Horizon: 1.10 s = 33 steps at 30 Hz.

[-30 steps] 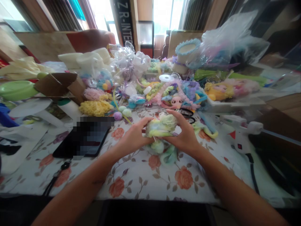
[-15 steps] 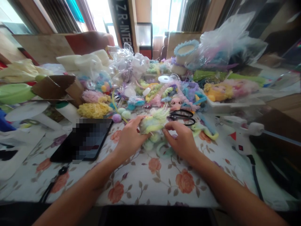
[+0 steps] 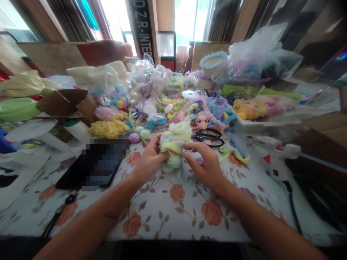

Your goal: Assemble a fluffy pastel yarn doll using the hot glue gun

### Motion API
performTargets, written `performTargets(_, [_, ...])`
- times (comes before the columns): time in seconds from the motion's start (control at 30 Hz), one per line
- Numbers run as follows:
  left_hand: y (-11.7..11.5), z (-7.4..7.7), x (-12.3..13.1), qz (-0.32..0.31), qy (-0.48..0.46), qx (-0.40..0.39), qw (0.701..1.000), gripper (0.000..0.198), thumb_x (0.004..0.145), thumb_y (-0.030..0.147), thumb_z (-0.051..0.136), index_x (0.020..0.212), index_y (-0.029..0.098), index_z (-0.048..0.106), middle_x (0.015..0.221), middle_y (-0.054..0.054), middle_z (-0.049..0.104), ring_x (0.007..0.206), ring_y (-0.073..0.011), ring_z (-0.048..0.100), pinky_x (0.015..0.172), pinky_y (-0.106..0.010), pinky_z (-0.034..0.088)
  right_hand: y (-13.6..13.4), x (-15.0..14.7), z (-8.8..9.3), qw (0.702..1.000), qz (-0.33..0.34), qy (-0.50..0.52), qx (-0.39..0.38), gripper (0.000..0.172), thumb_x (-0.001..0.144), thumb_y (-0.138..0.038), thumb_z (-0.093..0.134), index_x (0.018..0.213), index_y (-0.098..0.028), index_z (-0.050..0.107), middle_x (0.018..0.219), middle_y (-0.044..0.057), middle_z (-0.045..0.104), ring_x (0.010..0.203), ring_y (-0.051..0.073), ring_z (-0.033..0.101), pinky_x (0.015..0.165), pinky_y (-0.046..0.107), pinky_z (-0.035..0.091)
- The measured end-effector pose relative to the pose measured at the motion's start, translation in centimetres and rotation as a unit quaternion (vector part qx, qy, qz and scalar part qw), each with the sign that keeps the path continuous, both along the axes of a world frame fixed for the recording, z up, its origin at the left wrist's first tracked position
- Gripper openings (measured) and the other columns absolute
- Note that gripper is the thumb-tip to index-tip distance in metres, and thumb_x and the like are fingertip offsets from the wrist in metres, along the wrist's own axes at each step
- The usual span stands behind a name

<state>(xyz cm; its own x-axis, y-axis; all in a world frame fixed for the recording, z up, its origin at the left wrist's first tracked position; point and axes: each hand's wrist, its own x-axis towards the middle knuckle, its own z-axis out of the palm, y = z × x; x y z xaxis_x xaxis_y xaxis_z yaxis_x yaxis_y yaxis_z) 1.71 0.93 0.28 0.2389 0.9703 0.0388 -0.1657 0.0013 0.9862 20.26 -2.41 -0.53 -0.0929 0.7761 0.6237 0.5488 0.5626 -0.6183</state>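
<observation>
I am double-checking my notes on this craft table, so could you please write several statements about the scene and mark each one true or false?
1. The left hand holds a pale yellow-green, fluffy bundle. True.
2. The black scissors with looped handles lie to the left of the bundle. False: the scissors lie to its right.
3. A white plastic glue gun lies to the right of the right hand. True.
4. A plain dark blue cloth covers the table. False: a white cloth printed with orange roses does.
5. A flat, black, rectangular device lies to the left of the left hand. True.
</observation>
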Motion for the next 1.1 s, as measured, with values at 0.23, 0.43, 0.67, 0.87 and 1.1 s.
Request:
performTargets(0.23, [-0.3,-0.5,0.3,0.049,0.095,0.094,0.99,0.064,0.07,0.017,0.076,0.131,0.02,0.057,0.137,-0.009,0.062,0.124,-0.0272,0.06,0.102,-0.036,0.048,0.3,-0.4,-0.8,0.999,-0.016,0.011,-0.051,0.016,0.085,-0.035,0.071,0.085,-0.02,0.066,0.084,0.005,0.072,0.08,0.022,0.067,0.074,0.036,0.053])
performTargets(0.43, [-0.3,-1.6,0.6,0.067,0.101,0.15,0.981,0.061,0.069,0.013,0.075,0.128,0.02,0.063,0.135,-0.011,0.064,0.129,-0.0294,0.057,0.109,-0.041,0.044,0.4,-1.1,-1.0,0.999,-0.02,0.017,-0.038,0.008,0.083,-0.02,0.063,0.075,-0.02,0.065,0.078,0.005,0.071,0.077,0.021,0.066,0.075,0.033,0.049])
performTargets(0.67, [0.0,-1.7,0.0,0.132,0.158,0.196,0.959,0.062,0.068,0.003,0.068,0.126,0.023,0.066,0.128,-0.007,0.067,0.121,-0.0258,0.061,0.106,-0.04,0.047,-0.2,-1.0,0.2,0.981,0.058,0.138,-0.12,0.011,0.076,-0.017,0.061,0.067,-0.021,0.056,0.092,0.004,0.074,0.088,0.021,0.067,0.082,0.033,0.048])
performTargets(0.87, [-0.3,-1.5,-0.2,0.184,0.266,0.322,0.89,0.066,0.065,-0.007,0.055,0.123,0.023,0.068,0.123,-0.005,0.066,0.12,-0.0219,0.06,0.104,-0.034,0.049,-0.2,-0.8,0.7,0.938,0.153,0.213,-0.226,0.017,0.079,-0.024,0.063,0.067,-0.021,0.051,0.064,-0.002,0.059,0.06,0.011,0.05,0.058,0.024,0.04])
performTargets(1.1, [0.1,-1.3,-0.7,0.241,0.257,0.322,0.879,0.065,0.068,-0.006,0.058,0.126,0.024,0.066,0.129,-0.004,0.065,0.125,-0.0224,0.057,0.108,-0.034,0.047,0.2,-0.3,1.2,0.902,0.146,0.204,-0.351,0.033,0.084,-0.046,0.071,0.104,-0.023,0.061,0.049,-0.012,0.042,0.041,0.007,0.037,0.042,0.02,0.031])
